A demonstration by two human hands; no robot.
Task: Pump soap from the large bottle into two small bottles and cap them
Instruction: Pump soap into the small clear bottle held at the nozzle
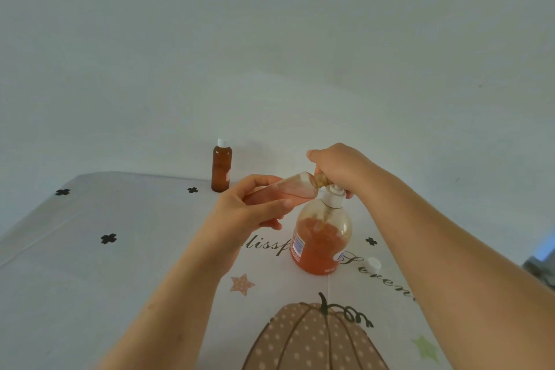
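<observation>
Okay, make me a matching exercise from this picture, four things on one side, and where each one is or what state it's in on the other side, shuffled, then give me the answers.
Things:
1. large pump bottle
2. capped small bottle
3. open small bottle
4. loose white cap

Places or states:
A. tilted, held in the left hand
B. lying on the tablecloth by the right forearm
C. upright at the table's far edge
D. under the right hand, part full of orange soap

Pairs: 1-D, 2-C, 3-A, 4-B

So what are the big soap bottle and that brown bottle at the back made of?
The large bottle looks like clear glossy plastic: the orange soap shows through. The brown bottle is amber and see-through, plastic or glass, I can't tell which. Its white cap looks like matte plastic.
</observation>
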